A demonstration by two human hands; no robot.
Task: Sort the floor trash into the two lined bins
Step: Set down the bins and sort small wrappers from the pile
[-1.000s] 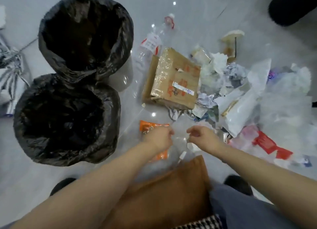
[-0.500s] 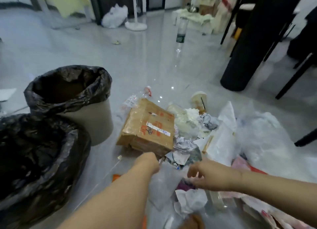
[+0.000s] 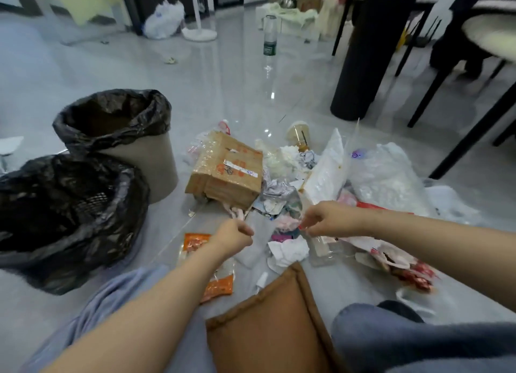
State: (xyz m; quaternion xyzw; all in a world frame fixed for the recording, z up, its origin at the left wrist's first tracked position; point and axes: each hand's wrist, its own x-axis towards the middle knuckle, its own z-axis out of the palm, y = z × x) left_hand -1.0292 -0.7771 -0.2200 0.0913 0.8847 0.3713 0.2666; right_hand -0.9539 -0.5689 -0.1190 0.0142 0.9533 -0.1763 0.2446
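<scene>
Two bins lined with black bags stand at the left: the far bin [image 3: 145,171] and the near bin [image 3: 69,205], both open at the top. The trash pile lies in the middle: a taped cardboard box [image 3: 229,174], crumpled paper [image 3: 287,252], an orange snack wrapper [image 3: 195,241], a plastic cup [image 3: 298,132] and white plastic bags [image 3: 385,174]. My left hand [image 3: 234,237] is curled in a fist and my right hand [image 3: 324,219] pinches. A faint clear plastic film [image 3: 251,256] hangs between them, just above the floor in front of the box.
A brown cushion [image 3: 268,325] lies between my knees. A black round column [image 3: 360,51] and dark chair legs [image 3: 424,101] stand at the back right. An upright plastic bottle [image 3: 269,37] stands on the grey floor further back, and a white bag [image 3: 164,19] sits by the far wall.
The view has tilted up from the floor to take in the room. Both hands stay close together on the clear film and have moved slightly apart.
</scene>
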